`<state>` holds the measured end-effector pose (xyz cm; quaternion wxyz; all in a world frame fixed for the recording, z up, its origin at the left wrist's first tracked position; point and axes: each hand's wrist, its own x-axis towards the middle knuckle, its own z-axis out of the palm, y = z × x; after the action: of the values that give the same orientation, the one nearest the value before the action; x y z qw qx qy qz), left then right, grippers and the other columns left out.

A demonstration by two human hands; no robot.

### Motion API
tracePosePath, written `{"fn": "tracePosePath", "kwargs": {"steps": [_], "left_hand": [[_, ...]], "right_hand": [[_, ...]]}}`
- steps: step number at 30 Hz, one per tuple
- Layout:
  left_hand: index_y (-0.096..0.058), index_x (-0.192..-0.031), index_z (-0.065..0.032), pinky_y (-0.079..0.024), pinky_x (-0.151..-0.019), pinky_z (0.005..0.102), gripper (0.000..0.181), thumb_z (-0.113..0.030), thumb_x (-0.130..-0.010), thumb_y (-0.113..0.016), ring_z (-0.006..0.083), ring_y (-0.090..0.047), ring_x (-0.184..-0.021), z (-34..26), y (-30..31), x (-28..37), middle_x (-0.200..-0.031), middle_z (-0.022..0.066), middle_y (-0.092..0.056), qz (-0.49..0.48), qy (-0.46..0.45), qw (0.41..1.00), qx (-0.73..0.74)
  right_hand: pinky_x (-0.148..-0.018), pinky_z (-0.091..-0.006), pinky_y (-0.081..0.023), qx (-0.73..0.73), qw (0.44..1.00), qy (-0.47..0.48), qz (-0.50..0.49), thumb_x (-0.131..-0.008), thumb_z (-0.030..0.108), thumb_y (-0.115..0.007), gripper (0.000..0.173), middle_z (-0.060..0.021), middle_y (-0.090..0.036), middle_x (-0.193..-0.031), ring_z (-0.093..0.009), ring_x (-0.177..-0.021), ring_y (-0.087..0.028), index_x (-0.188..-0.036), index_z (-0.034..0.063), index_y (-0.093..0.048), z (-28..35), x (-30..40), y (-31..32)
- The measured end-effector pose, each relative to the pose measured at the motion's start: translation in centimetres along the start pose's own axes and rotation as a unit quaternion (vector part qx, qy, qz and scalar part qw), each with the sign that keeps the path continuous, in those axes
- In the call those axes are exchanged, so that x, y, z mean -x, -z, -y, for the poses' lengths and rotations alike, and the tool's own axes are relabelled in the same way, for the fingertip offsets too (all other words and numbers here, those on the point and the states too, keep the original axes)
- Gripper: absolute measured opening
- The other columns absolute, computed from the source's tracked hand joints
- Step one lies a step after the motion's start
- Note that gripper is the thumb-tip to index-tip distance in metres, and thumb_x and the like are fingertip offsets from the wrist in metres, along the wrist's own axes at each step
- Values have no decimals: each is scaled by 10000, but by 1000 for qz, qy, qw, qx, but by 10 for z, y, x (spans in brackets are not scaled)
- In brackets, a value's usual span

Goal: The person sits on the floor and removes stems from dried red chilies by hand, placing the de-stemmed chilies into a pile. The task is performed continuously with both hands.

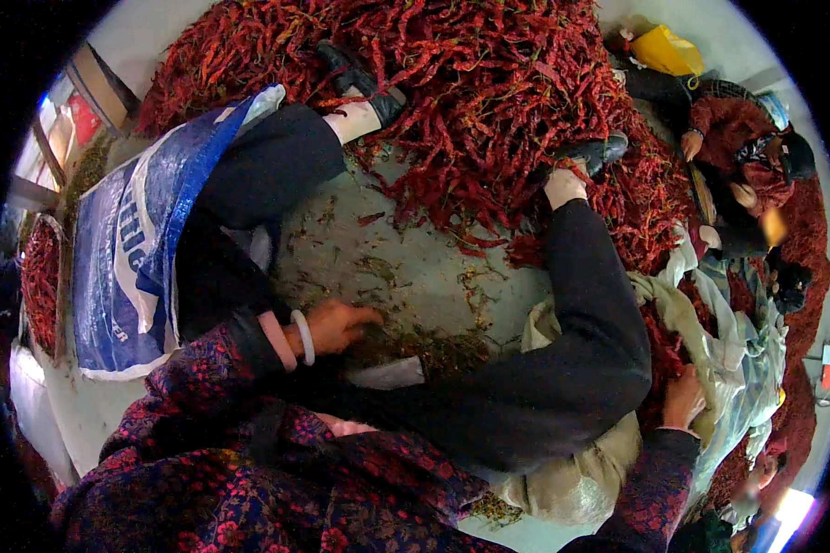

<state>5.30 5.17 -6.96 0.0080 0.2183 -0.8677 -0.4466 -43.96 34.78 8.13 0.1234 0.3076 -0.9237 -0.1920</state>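
My left hand [335, 326], with a white bangle at its wrist, hangs between my legs above the strewn stems [449, 349]. Its fingers point right and are partly curled; whether anything is in them is hidden. At the right, my right hand [685, 399] reaches into the mouth of a beige woven sack [595, 477] beside my knee. Dried red chillies [660, 345] show inside the mouth, and my right fingertips are hidden there. Before me spreads a large heap of dried red chillies [484, 90], with my shoes resting among them.
A blue printed woven sack [135, 256] lies by my left leg. Several people, one person in dark red [733, 131] among them, sit at the right near pale plastic sacks [740, 345]. A yellow bag [667, 52] lies behind the heap. More chillies [40, 287] stand at far left.
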Motion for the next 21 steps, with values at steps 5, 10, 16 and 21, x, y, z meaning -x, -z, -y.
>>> {"fn": "tracePosePath", "kwargs": {"steps": [5,10,16,21], "left_hand": [[-555,-1037,-114,-471,-592,367,280,-75,-761,-529,241,-597,-564,9,-6,-9,-810,171,-606,22,2,1000,-2],[-565,-1022,-84,-482,-574,332,257,-58,-772,-511,182,-594,-544,12,-1,-8,-821,120,-626,40,123,988,79],[-580,-993,-66,-487,-554,307,245,-31,-766,-496,154,-583,-523,11,4,-8,-719,81,-630,21,134,978,158],[-594,-966,-65,-485,-542,296,220,-48,-766,-502,142,-580,-529,15,4,-6,-726,78,-632,-7,144,977,156]], "right_hand": [[-559,-480,-410,16,997,-5,-78,-706,144,-594,311,-168,-576,-642,-375,-600,-552,-996,90,-495,-34,-6,-27],[-741,-424,-384,-21,998,52,-6,-668,166,-625,434,-119,-513,-1032,-310,-936,-469,-1071,92,-481,22,27,5],[-919,-416,-260,-38,992,116,-23,-721,83,-567,579,-101,-377,-1255,-292,-1128,-353,-1259,129,-357,38,68,11],[-944,-436,-230,-52,990,128,16,-762,93,-537,564,-92,-313,-1315,-302,-1165,-318,-1283,153,-328,29,60,10]]}}
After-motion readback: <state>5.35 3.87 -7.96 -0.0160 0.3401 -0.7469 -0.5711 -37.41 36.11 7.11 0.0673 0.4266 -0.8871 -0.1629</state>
